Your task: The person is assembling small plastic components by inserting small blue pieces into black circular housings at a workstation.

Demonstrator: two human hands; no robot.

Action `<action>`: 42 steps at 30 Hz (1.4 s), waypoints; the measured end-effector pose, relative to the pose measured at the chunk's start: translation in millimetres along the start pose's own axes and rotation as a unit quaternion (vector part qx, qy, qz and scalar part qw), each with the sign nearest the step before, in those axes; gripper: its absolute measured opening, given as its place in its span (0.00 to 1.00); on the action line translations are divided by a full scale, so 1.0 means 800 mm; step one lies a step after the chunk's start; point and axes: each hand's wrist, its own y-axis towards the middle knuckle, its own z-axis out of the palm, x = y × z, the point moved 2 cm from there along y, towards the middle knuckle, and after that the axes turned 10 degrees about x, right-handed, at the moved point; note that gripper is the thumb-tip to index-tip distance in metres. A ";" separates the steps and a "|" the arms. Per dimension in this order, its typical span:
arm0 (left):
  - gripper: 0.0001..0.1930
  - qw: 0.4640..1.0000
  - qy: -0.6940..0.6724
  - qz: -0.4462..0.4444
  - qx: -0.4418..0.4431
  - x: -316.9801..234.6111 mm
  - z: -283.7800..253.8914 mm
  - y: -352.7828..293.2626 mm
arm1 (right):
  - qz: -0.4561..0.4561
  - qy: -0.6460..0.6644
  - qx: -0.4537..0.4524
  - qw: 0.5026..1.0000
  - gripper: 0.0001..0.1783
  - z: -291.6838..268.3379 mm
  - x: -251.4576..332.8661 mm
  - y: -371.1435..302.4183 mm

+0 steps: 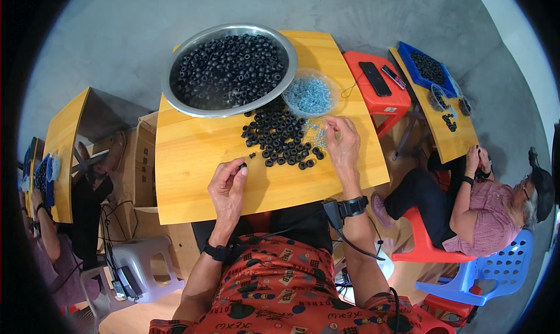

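Observation:
My left hand (226,187) is closed, its thumb and fingertips pinching a small black ring-shaped part (242,166) just above the table. My right hand (343,143) has its thumb and forefinger pressed together over scattered small silvery-blue metal pieces (315,134); whatever lies between those fingertips is too small to make out. Between the hands spreads a loose pile of the same black parts (279,134), several with a round hole facing up. One black piece (252,155) lies apart, close to the left fingertips.
A large steel bowl (168,83) of black parts and a clear round tub (335,98) of silvery-blue pieces stand on the yellow table (192,176). A red stool (385,104) beside it carries a phone (374,78). Other people work at tables on both sides. Cables hang from my wrist straps.

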 end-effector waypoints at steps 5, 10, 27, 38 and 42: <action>0.09 1.000 0.012 -0.007 -0.001 0.001 -0.002 -0.001 | -0.068 -0.190 0.053 0.978 0.08 0.005 0.014 -0.002; 0.09 1.000 0.007 -0.012 -0.003 -0.002 0.000 -0.002 | -0.019 -0.077 0.061 0.995 0.07 0.016 0.003 0.008; 0.10 1.000 -0.008 0.008 0.006 0.001 0.000 0.001 | 0.195 -0.102 0.006 0.975 0.15 -0.117 -0.051 -0.099; 0.09 1.000 -0.003 0.006 -0.009 0.002 0.000 -0.002 | 0.063 -0.106 0.041 0.991 0.14 -0.041 -0.016 -0.047; 0.09 1.000 -0.012 -0.001 -0.009 0.003 0.000 -0.003 | 0.100 -0.055 0.056 0.992 0.17 -0.022 0.001 -0.032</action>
